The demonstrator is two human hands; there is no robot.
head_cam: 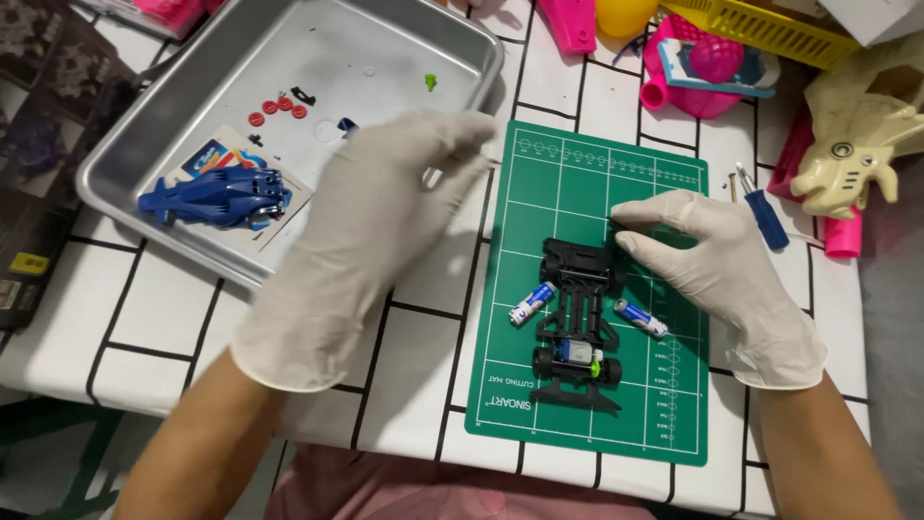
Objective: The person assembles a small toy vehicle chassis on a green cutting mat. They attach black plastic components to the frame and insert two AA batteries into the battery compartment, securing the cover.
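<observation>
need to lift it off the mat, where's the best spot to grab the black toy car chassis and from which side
Probably the narrow middle of the black toy car chassis, pinched from above across its width. It lies flat on the green cutting mat, wider at both wheel ends. The batteries beside it may need moving aside first.

two batteries (532, 302), four red wheels (277, 108)

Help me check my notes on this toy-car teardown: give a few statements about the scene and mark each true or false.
1. The black toy car chassis lies on the green cutting mat. True.
2. The blue plastic car body sits on the mat. False: it lies in the metal tray.
3. Two small batteries lie beside the chassis. True.
4. The right hand holds the blue-handled screwdriver. False: it lies untouched on the table.
</observation>
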